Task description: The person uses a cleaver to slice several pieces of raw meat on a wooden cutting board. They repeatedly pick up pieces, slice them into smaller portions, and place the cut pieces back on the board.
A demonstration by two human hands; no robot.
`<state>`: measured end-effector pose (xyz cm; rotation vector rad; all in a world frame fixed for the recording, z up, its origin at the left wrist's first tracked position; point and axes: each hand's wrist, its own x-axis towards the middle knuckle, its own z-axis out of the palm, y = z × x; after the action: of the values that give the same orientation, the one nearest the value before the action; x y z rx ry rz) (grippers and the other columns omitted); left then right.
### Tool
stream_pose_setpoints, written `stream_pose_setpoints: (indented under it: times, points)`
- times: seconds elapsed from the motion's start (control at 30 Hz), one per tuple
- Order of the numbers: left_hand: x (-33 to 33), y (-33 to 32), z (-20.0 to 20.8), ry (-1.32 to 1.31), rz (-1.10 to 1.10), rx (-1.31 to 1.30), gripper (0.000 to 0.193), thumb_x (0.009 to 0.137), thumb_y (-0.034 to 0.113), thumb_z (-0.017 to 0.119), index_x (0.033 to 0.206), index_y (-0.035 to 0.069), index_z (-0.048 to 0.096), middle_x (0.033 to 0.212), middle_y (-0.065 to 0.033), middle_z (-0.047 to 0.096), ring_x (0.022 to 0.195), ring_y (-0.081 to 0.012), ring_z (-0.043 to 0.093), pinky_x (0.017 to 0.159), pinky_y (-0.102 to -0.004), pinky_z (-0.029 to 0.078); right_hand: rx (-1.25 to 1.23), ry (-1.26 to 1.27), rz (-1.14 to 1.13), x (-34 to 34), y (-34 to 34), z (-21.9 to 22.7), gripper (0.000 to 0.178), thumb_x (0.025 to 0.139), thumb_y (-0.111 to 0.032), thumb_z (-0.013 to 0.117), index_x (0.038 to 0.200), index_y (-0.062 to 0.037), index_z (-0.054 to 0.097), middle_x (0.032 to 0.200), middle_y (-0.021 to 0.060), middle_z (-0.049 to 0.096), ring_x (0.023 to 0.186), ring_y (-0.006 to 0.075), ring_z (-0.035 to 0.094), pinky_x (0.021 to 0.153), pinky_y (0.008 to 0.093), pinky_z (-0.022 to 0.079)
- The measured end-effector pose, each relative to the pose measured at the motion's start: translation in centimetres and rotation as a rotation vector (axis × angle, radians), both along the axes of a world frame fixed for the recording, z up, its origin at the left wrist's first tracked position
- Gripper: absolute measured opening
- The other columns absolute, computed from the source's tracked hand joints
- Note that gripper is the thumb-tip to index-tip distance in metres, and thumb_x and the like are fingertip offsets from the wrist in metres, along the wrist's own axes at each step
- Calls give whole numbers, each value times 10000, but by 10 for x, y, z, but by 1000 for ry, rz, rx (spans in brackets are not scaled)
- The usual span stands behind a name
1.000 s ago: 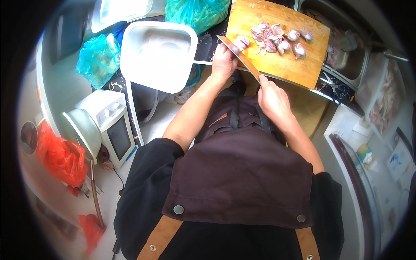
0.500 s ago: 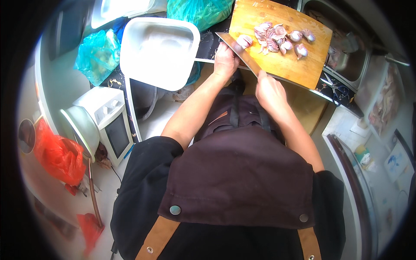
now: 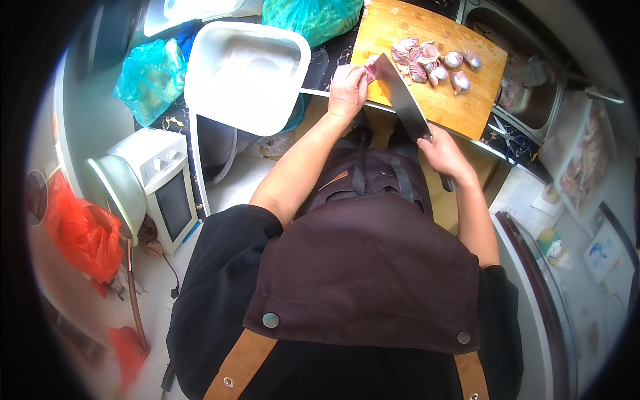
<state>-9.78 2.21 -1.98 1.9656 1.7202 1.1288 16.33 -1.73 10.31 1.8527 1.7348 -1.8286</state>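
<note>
My right hand (image 3: 443,155) is closed around the handle of a cleaver (image 3: 404,99), whose dark blade slants up and left over the front of the wooden cutting board (image 3: 380,33). By the board's left front corner, my left hand (image 3: 347,91) pinches a reddish-purple piece of meat (image 3: 371,69), apparently a gizzard. The blade tip is right beside that piece; I cannot tell whether they touch. Several purple-and-white gizzards (image 3: 459,81) lie on the board beyond the blade, some scored and bunched together.
A white basin (image 3: 200,100) stands left of the board, near teal plastic bags (image 3: 152,80). Scissors (image 3: 510,140) lie at the counter's right edge, beside a metal sink (image 3: 550,110). Lower left are a white oven (image 3: 175,193) and a red bag (image 3: 83,230).
My right hand has moved right and toward me, swinging the blade to a steeper slant. The piece that lay at the board's left is now in my left fingers.
</note>
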Motion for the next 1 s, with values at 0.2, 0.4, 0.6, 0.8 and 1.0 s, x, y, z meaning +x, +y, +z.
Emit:
stream_pose_setpoints:
  times: [0.2, 0.4, 0.6, 0.8, 1.0]
  points:
    - [3, -2, 5, -5, 18, -17, 143, 831, 6, 742, 962, 30, 690, 990, -146, 685, 968, -349, 646, 866, -431, 538, 146, -115, 43, -5, -13, 35, 295, 943, -88, 589, 1220, 4, 632, 927, 299, 695, 940, 483, 674, 836, 507, 533]
    - [2, -2, 1, 13, 20, -13, 198, 810, 6, 738, 1001, 47, 706, 974, -146, 657, 953, -361, 626, 842, -445, 537, 391, -244, 191, -48, -4, 34, 309, 973, -115, 570, 1257, 4, 603, 967, 294, 705, 923, 485, 675, 814, 557, 528]
    - [3, -5, 3, -8, 30, -32, 262, 796, 15, 728, 1054, 57, 715, 1010, -164, 637, 969, -387, 606, 840, -463, 535, 371, -267, 247, -52, 0, 33, 220, 962, -88, 541, 1145, 23, 587, 922, 292, 697, 895, 483, 676, 790, 566, 523]
    - [0, -4, -3, 58, -3, -13, 309, 839, 48, 743, 1146, 73, 713, 1097, -173, 667, 1005, -400, 652, 852, -452, 556, 453, -185, 252, -73, 26, 11, 193, 933, -60, 529, 1086, 29, 604, 901, 304, 691, 861, 499, 670, 776, 568, 520]
    - [0, -9, -1, 26, 25, -24, 322, 792, -19, 713, 1107, 47, 709, 1051, -162, 661, 993, -392, 631, 863, -457, 545, 420, -200, 266, -57, 20, 9, 223, 916, -60, 531, 1094, 45, 615, 877, 312, 688, 864, 494, 675, 780, 561, 524]
